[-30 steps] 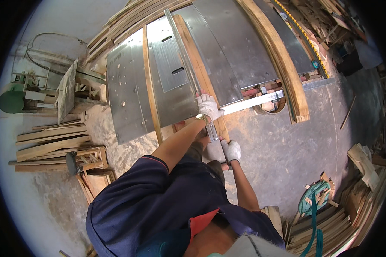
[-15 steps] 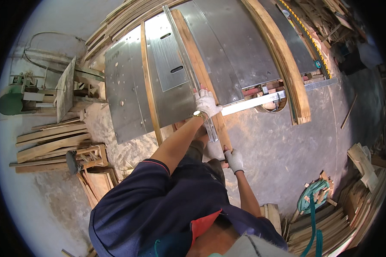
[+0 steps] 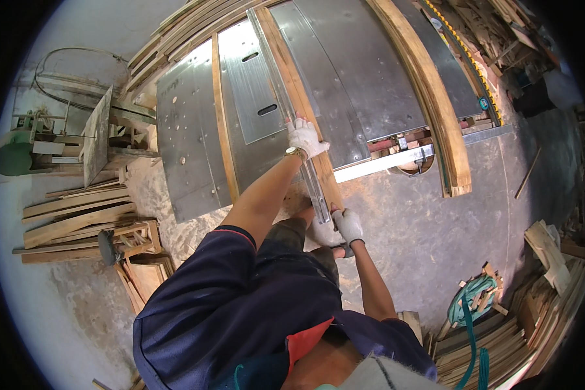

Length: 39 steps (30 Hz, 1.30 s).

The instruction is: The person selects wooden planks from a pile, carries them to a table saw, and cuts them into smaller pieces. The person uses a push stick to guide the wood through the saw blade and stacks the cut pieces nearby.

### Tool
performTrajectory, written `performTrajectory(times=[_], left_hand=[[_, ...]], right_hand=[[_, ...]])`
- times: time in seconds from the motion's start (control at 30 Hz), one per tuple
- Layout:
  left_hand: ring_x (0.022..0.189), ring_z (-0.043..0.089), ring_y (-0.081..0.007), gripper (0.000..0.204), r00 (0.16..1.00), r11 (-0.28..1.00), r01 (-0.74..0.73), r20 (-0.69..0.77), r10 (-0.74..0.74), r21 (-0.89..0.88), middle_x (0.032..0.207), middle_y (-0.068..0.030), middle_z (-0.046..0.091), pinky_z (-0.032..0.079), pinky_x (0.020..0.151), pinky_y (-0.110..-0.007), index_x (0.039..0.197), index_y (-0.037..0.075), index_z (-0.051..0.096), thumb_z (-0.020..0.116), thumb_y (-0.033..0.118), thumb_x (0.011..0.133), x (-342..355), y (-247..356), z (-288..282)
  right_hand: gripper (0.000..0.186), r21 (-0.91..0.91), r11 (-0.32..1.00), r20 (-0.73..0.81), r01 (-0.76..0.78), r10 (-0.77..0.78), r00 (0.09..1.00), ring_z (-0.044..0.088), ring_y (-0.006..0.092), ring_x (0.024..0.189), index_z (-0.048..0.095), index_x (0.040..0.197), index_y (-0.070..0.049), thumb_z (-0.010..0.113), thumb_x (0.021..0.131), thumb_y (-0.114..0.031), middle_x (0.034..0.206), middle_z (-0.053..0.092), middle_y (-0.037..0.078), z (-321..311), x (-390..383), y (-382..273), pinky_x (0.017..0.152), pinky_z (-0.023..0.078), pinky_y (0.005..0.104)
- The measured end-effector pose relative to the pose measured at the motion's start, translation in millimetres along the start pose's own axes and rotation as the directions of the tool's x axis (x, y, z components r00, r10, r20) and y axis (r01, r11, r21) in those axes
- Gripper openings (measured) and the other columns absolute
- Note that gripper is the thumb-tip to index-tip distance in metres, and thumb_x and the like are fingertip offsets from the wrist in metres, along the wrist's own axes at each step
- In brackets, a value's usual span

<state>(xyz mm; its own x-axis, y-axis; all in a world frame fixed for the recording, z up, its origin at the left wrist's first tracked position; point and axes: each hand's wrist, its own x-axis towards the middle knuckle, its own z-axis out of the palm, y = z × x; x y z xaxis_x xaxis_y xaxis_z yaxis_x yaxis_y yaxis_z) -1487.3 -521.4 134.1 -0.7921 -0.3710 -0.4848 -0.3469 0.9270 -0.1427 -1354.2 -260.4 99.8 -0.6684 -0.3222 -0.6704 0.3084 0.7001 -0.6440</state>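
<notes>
A long wooden board (image 3: 294, 73) lies on the grey metal machine table (image 3: 344, 84), along a narrow metal rail (image 3: 314, 188). My left hand (image 3: 307, 138), in a white glove, rests over board and rail together, its fingers curled onto the board. At the board's near end, past the table's edge, my right hand (image 3: 349, 225) grips the wood, also gloved. The thumb of that hand is on top; its other fingers are partly hidden. A watch (image 3: 295, 151) is on my left wrist.
A thin wooden strip (image 3: 224, 123) lies left of the rail. Thick boards (image 3: 435, 97) lie along the table's right side and overhang its front. Offcuts (image 3: 78, 221) are piled at left. A bundle with green strap (image 3: 476, 300) stands at lower right.
The board has slid forward along the rail, away from me. Both hands have moved forward, the right one bringing the board's near end closer to the rail's end.
</notes>
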Motion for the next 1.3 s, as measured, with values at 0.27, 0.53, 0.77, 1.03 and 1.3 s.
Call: performTrajectory(times=[0.27, 0.53, 0.77, 1.03, 1.3], left_hand=[[0.157, 0.013, -0.0351, 0.112, 1.0, 0.997, -0.018, 0.0, 0.018, 0.073, 0.164, -0.0212, 0.029, 0.003, 0.123, -0.063, 0.152, -0.005, 0.038, 0.05, 0.082, 0.082, 19, -6, -21], [0.146, 0.038, -0.0357, 0.078, 0.596, 0.737, -0.064, -0.618, -0.513, -0.673, 0.154, -0.0234, 0.046, 0.032, 0.118, -0.044, 0.143, -0.003, 0.051, 0.065, 0.055, 0.093, 25, -54, 52], [0.07, 0.054, -0.0113, 0.038, 0.906, -0.234, -0.168, -0.057, -0.419, -0.958, 0.079, 0.0021, 0.063, 0.046, 0.067, -0.033, 0.101, 0.002, 0.073, 0.072, 0.039, 0.092, -56, -37, -11], [0.068, 0.063, -0.0159, 0.029, 0.824, 0.368, -0.084, -0.272, -0.497, -0.926, 0.075, -0.006, 0.069, 0.05, 0.065, -0.037, 0.098, 0.002, 0.074, 0.065, 0.027, 0.085, -85, -182, 31], [0.149, 0.032, -0.0428, 0.105, 0.786, 0.699, 0.485, -0.09, -0.612, -0.525, 0.163, -0.0208, 0.031, 0.035, 0.116, -0.055, 0.16, 0.011, 0.028, 0.07, 0.067, 0.081, -122, -287, 172]], right_hand=[[0.072, -0.101, 0.983, -0.093, 0.152, -0.161, 0.982, 0.07, 0.0356, 0.064, 0.067, 0.069, 0.002, 0.054, 0.096, -0.064, 0.061, 0.065, 0.021, 6, 34, 0, 0.066, 0.053, 0.0455], [0.071, -0.062, 0.97, -0.063, 0.236, -0.24, 0.969, 0.072, 0.0403, 0.075, 0.069, 0.088, 0.007, 0.062, 0.092, -0.063, 0.074, 0.069, 0.027, -5, -22, -69, 0.067, 0.055, 0.0477], [0.049, 0.616, 0.784, -0.036, 0.075, -0.067, 0.997, 0.06, 0.0175, 0.043, 0.063, 0.085, -0.002, 0.056, 0.102, -0.048, 0.063, 0.067, 0.013, -31, -90, -40, 0.038, 0.041, 0.0294], [0.062, -0.133, 0.968, -0.406, 0.215, -0.251, 0.879, 0.056, 0.0159, 0.047, 0.065, 0.073, -0.001, 0.056, 0.1, -0.057, 0.052, 0.056, 0.006, -145, -4, -2, 0.043, 0.041, 0.038], [0.073, -0.532, 0.847, -0.678, -0.013, -0.417, 0.605, 0.065, 0.0432, 0.105, 0.062, 0.121, -0.003, 0.077, 0.075, -0.057, 0.113, 0.067, 0.025, -252, 45, -22, 0.093, 0.052, 0.0507]])
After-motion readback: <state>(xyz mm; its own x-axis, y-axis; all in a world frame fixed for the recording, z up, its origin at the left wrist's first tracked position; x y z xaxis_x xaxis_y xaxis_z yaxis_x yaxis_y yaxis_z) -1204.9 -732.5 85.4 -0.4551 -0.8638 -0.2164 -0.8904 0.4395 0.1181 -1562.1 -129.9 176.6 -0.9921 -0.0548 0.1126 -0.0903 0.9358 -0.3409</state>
